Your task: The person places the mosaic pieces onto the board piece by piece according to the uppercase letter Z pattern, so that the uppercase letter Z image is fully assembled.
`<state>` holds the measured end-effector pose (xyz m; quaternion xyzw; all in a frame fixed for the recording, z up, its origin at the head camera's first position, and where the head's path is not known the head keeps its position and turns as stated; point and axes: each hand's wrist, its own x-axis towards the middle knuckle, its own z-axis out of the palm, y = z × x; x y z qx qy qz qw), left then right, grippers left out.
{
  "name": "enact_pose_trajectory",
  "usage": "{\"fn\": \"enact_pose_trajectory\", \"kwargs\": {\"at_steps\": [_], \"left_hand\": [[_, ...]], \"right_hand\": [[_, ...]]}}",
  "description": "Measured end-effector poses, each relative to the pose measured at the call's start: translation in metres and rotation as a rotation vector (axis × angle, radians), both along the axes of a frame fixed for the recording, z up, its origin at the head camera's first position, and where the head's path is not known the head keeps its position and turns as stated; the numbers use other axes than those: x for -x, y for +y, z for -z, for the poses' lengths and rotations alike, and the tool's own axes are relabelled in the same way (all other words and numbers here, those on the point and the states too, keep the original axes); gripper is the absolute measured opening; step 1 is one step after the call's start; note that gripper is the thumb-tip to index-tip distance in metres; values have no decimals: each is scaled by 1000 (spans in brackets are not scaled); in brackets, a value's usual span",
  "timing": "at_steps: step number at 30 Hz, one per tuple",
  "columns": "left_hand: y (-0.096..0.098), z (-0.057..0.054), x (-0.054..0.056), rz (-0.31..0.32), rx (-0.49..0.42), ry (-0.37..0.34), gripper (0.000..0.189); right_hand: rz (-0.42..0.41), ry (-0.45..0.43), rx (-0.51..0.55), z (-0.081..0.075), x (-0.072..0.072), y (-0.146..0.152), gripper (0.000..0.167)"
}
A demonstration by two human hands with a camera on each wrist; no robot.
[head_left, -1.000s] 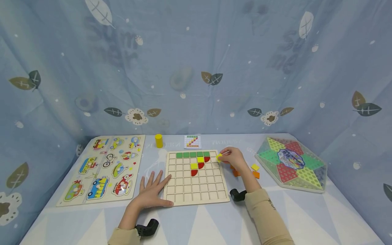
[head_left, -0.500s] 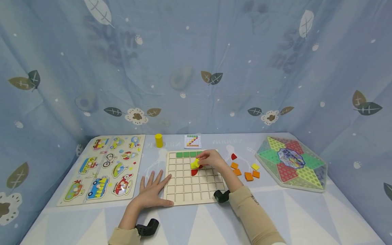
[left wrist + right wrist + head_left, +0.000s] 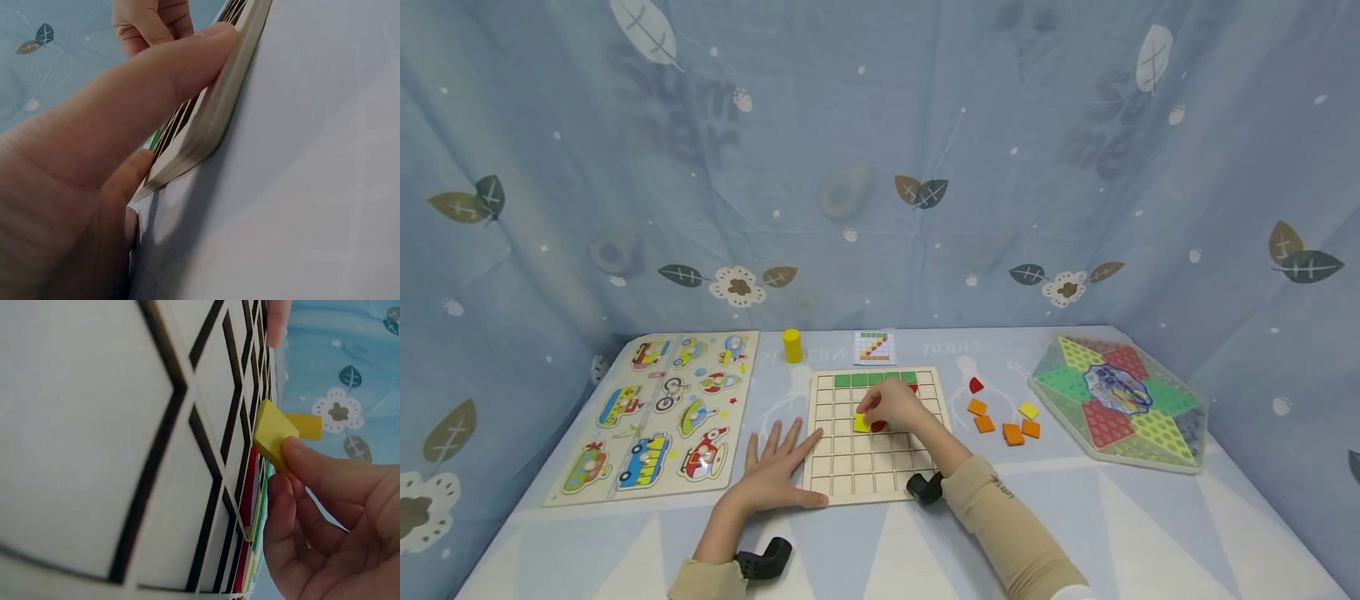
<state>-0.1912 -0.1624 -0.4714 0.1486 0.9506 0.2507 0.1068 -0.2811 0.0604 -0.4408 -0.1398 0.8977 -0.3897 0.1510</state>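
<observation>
In the head view a wooden grid board (image 3: 842, 468) lies at the middle of the table. My left hand (image 3: 769, 481) is spread flat, its thumb and a fingertip touching the board's left edge. Over the board's upper middle, my right hand (image 3: 895, 406) pinches a yellow square tile (image 3: 272, 432) between thumb and fingers. That tile is tilted against the grid in the right wrist view. A row of green squares (image 3: 859, 380) fills part of the top row. A red rounded tile (image 3: 877, 427) shows under my right hand, which hides the other tiles there.
Loose orange tiles (image 3: 1012, 434), a yellow square (image 3: 1028, 410) and a red piece (image 3: 976, 385) lie right of the board. Behind it are a pattern card (image 3: 875, 347) and a yellow cylinder (image 3: 792, 346). A vehicle puzzle (image 3: 655, 417) lies left, a hexagonal game box (image 3: 1116, 400) right.
My right hand has carried the yellow tile from beyond the board's right edge leftward over the grid, then slightly lower and further left. My left hand has stayed in place.
</observation>
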Motion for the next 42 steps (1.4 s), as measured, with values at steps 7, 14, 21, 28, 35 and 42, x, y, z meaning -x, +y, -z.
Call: {"fn": "enact_pose_trajectory", "kwargs": {"at_steps": [7,14,21,28,35,42], "left_hand": [[0,-1,0,-5,8,-7,105],[0,1,0,-3,11,-5,105],[1,0,1,-16,-1,-4,107],[1,3,2,-13,3,-9,106],[2,3,1,-14,10,-2,105],[1,2,0,-10,3,3,105]], "right_hand": [[-68,109,-121,0,-1,-6,13],[-18,113,-61,-4,0,7,16],[49,153,-5,-6,4,32,13],[196,170,24,-9,6,62,15],[369,228,-28,-10,10,93,20],[477,195,-148,-4,17,111,35]]}}
